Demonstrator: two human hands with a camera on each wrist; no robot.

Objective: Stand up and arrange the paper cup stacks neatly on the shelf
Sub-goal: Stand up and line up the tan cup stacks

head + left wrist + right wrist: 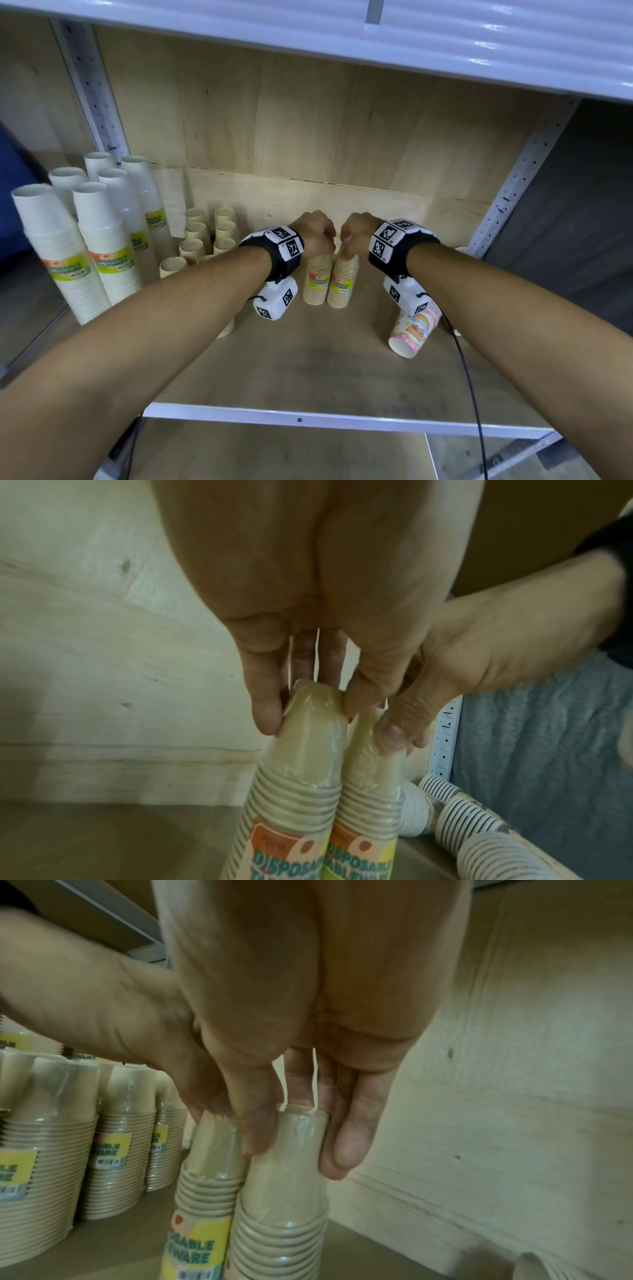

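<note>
Pinching the tops of two upright wrapped paper cup stacks, my left hand [317, 230] grips the left stack [317, 280] and my right hand [356, 230] the right stack [342, 281], touching side by side on the shelf [308, 356].

My left hand [317, 233] and right hand [356, 233] each grip an upright tan cup stack [318, 279], [343, 281] mid-shelf [301, 356]; tall white stacks [102, 236] stand left, a patterned stack [412, 329] lies right.

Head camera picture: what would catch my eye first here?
Probably the two hands, left and right, meeting mid-shelf, each gripping the top of an upright tan cup stack: the left stack and the right stack stand side by side. Next, the tall white cup stacks at far left, and a colourful cartoon cup tipped over at right.
</note>
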